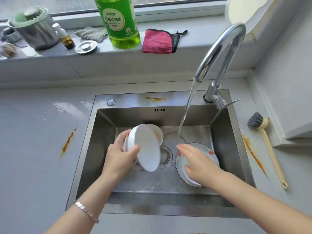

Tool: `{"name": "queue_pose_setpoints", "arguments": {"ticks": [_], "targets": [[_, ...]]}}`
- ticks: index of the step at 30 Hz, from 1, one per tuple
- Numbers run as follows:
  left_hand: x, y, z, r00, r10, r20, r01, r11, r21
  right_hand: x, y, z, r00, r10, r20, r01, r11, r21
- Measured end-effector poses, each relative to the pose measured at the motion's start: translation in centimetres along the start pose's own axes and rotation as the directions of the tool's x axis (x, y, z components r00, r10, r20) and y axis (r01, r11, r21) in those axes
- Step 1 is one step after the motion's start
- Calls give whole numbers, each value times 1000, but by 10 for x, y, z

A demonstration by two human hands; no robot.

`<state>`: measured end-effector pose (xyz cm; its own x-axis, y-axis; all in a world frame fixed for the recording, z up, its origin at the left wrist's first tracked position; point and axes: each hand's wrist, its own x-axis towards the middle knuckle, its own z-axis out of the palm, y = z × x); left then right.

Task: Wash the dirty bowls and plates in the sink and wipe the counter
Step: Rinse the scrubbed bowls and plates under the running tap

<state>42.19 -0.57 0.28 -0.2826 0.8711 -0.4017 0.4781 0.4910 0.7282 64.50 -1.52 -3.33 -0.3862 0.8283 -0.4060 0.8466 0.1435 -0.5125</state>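
Two white bowls were in the sink [104, 132]. The front white bowl [146, 149] was tipped on edge above the drain [164, 157], its hollow turned towards the tap side. The second bowl [157, 134], smeared brownish inside, sat just behind it. One patterned plate [207, 149] lay flat on the sink floor to the right.

The left hand [119, 156] grasped the front bowl by its rim, thumb on the inner face and fingers curled round the back; whether it also held the second bowl I couldn't tell. A single bracelet [86, 211] circled that wrist. The right hand [199, 162] lay released over the plate, palm down, fingers straight and pointing towards the back.

One tap [219, 53] ran a stream of water [187, 107] onto the sink floor between bowls and plate. I counted three orange stains: one on the left counter [33, 149], one on the right, one on the sink's back rim. One dish brush [268, 146] lay on the right counter.

On the sill stood one green bottle [119, 22] labelled 家家宜 柠檬洗洁精, one pink cloth [157, 41] and one grey cloth [91, 33].
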Motion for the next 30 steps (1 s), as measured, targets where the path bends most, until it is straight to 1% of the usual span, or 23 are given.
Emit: {"name": "queue_pose_setpoints", "arguments": {"ticks": [1,2,4,5,7,8,9,10,11,12,13,14,15,16,18,20,23,24,25,27,29,30], "targets": [[3,8,7,999,-29,32,34,984,-177,2,-3,-7,996,-84,-23,84,996,-5],[5,16,17,997,-34,66,51,959,-278,6,-6,-13,984,-170,-44,169,985,-20],[9,35,34,994,5,111,38,922,-384,16,-12,-20,952,-303,-32,302,952,-42],[12,43,41,991,36,129,20,910,-414,19,-13,-22,940,-341,3,341,939,-31],[21,57,47,982,84,171,-6,911,-412,23,-1,-29,919,-392,38,392,920,14],[26,63,47,975,95,200,-10,921,-389,25,13,-34,887,-461,24,462,887,-20],[31,67,46,966,101,237,-8,931,-365,30,28,-42,856,-516,23,515,850,-115],[34,70,45,954,101,282,1,941,-339,36,44,-50,826,-561,52,555,795,-244],[37,72,44,942,97,322,10,949,-315,45,63,-55,807,-588,57,562,734,-381],[39,73,45,935,88,344,19,955,-297,50,68,-63,815,-576,66,530,694,-488],[40,73,47,936,78,344,30,954,-298,54,67,-66,841,-538,51,474,690,-547],[41,74,49,944,66,322,40,949,-312,56,58,-66,888,-456,50,405,729,-553],[42,76,52,954,55,294,48,942,-333,57,45,-60,916,-401,27,360,788,-500],[42,77,54,963,41,267,57,935,-350,56,37,-49,915,-403,-20,360,837,-413],[42,77,54,967,15,254,89,916,-391,49,24,-31,886,-464,-3,455,869,-196],[47,77,46,951,-36,307,156,913,-376,47,25,-32,849,-526,-47,516,845,-142],[58,79,27,892,-170,419,294,922,-251,57,47,-42,751,-659,-53,603,716,-353],[59,79,23,878,-206,432,334,910,-245,57,48,-47,742,-668,-59,599,700,-389],[57,78,22,883,-209,420,341,901,-268,56,44,-51,746,-664,-56,587,695,-415],[43,70,31,931,-141,336,275,877,-394,57,30,-49,763,-635,-119,528,720,-450],[22,54,52,969,-60,238,192,788,-584,55,9,-37,813,-535,-230,421,812,-404],[13,47,62,982,-57,182,164,738,-655,53,0,-27,822,-481,-304,373,859,-350]]}}
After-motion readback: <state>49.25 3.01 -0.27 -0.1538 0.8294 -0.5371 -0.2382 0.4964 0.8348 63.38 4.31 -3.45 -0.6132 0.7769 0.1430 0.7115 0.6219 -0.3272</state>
